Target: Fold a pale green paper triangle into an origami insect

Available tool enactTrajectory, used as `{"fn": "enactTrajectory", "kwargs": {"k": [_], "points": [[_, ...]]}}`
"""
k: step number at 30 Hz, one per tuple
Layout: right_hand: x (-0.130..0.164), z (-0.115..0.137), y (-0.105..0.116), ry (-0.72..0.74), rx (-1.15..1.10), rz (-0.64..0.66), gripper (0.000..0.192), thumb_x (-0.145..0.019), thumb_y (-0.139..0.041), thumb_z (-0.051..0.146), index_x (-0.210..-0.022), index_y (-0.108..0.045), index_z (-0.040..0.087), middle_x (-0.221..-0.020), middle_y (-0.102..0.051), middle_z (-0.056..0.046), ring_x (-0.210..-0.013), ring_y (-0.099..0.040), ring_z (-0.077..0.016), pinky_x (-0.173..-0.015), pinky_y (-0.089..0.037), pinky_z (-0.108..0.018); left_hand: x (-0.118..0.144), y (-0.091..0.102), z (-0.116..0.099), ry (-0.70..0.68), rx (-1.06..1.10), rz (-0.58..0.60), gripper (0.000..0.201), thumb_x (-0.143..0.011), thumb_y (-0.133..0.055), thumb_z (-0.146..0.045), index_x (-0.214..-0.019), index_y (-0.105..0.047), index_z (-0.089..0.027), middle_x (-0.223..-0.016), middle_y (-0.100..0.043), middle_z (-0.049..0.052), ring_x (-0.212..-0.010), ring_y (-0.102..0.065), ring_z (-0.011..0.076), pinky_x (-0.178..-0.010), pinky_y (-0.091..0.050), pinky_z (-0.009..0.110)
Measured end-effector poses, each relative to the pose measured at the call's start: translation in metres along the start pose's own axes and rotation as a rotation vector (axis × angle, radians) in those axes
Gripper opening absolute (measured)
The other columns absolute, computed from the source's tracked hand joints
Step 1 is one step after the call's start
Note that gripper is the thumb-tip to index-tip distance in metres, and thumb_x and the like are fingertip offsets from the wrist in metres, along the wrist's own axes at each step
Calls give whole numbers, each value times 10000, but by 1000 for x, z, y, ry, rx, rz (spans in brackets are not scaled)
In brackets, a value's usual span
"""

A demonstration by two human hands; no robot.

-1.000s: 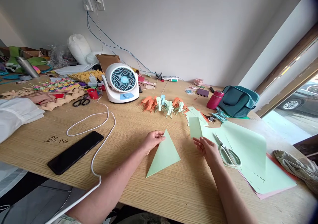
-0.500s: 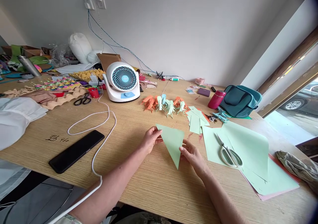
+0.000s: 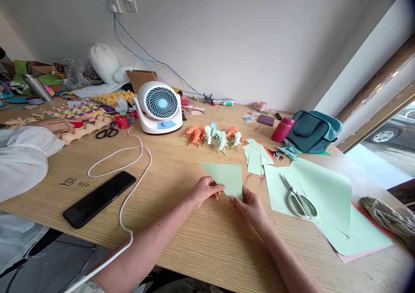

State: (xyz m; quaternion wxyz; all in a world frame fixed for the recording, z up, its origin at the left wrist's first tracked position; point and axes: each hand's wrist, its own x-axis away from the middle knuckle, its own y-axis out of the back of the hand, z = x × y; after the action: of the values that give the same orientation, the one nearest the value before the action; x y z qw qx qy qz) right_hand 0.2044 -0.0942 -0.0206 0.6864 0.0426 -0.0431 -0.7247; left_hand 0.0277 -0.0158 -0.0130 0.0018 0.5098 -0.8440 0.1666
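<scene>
Folding step in hand: green paper triangle [image 3: 227, 178] pinched at near corner by L hand [image 3: 205, 190] & R hand [image 3: 251, 206], fingers closed on paper, sheet flat on table [image 3: 201, 241] centre, near scissors [image 3: 300, 201]. Next judged: edges to be aligned, crease pressed w/ 2 hands.

Bare wooden tabletop [image 3: 201, 245] lies open before the left hand [image 3: 205, 191] and right hand [image 3: 251, 207]. Leftward the way is crossed by a looping white cable [image 3: 129, 189] and a flat black phone [image 3: 99, 198]. To the right, white-handled scissors [image 3: 298, 200] rest on large pale green paper sheets [image 3: 324, 193] — close by. Beyond, a row of small orange and green folded paper figures [image 3: 215, 136] and a white desk fan [image 3: 158, 107] block the far side.
</scene>
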Motion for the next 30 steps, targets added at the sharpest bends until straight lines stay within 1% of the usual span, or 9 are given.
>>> {"fn": "enactTrajectory", "kwargs": {"k": [3,5,7,9,13,20,22,26,30], "points": [[-1,1,-1,10,-53,-26,376,-686,-791,469,-839,-600,183,-654,-561,25,-567,-471,-118,-532,-376,-244,1,-3,-1,-24,-44,15,418,-547,-898,-437,-674,-682,-103,-597,-627,14,-531,-517,82,-469,-423,199],[-1,3,-1,-12,-30,-31,368,-664,-799,468,-757,-590,179,-598,-488,43,-537,-384,-97,-500,-315,-236,2,-5,-2,-43,-61,27,421,-549,-890,-454,-666,-679,-109,-599,-630,10,-534,-514,80,-482,-423,201],[0,3,-2,-37,7,-35,411,-655,-796,488,-631,-519,186,-537,-400,57,-515,-294,-81,-474,-235,-238,4,-7,-1,-50,-79,53,426,-545,-885,-464,-672,-685,-111,-598,-631,10,-537,-509,85,-484,-428,208],[2,4,-3,-49,20,-40,466,-647,-792,510,-577,-454,197,-517,-352,62,-508,-247,-74,-468,-185,-244,5,-9,0,-42,-103,93,424,-546,-883,-460,-690,-702,-104,-606,-645,26,-534,-507,95,-468,-423,218],[3,5,-6,-55,31,-48,483,-641,-793,525,-577,-439,202,-528,-335,58,-516,-234,-76,-473,-166,-251,7,-11,3,-46,-170,122,399,-579,-867,-439,-748,-733,-103,-698,-708,80,-548,-531,115,-442,-396,218],[2,1,-3,-50,59,-68,428,-680,-781,501,-616,-487,197,-533,-352,59,-526,-227,-83,-475,-176,-251,5,-10,0,-75,-129,42,320,-557,-885,-339,-731,-733,-118,-647,-691,60,-516,-524,111,-422,-365,211],[1,-1,-1,-53,61,-70,422,-686,-775,502,-619,-489,199,-524,-355,63,-517,-233,-82,-474,-179,-251,3,-8,-2,-65,-117,19,297,-554,-887,-326,-693,-735,-112,-620,-686,68,-509,-531,116,-425,-364,215],[0,-1,4,-61,56,-74,452,-694,-764,528,-595,-464,206,-512,-372,61,-503,-261,-84,-481,-185,-255,1,3,-8,-62,-101,-39,297,-564,-886,-350,-593,-716,-108,-608,-691,76,-445,-466,73,-451,-367,220],[1,3,8,-54,36,-80,500,-670,-753,620,-593,-487,203,-524,-422,49,-507,-304,-94,-490,-210,-256,-1,12,-16,-62,-49,-107,336,-547,-896,-390,-594,-710,-114,-619,-689,63,-452,-461,59,-473,-377,209]]}}
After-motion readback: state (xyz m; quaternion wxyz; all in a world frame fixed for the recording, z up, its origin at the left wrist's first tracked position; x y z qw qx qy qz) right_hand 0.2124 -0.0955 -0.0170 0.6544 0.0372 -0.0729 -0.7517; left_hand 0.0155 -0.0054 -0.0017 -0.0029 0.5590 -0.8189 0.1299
